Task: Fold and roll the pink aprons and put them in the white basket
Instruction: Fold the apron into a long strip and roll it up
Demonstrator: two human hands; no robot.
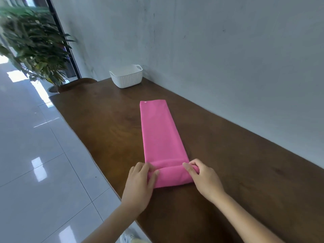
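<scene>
A pink apron (158, 130) lies folded into a long narrow strip on the brown wooden table (228, 155), running away from me. Its near end is turned over into a short roll. My left hand (140, 183) grips the roll's left end, fingers curled over the fabric. My right hand (201, 176) grips the roll's right end, thumb and fingers pinching it. The white basket (126, 76) stands at the table's far end against the wall; what is inside it cannot be seen from here.
A grey wall (228, 50) runs along the table's right side. A potted plant (35, 46) stands beyond the far left corner. Glossy white floor tiles (43, 163) lie left of the table's wavy edge. A shoe (126, 238) shows at the bottom.
</scene>
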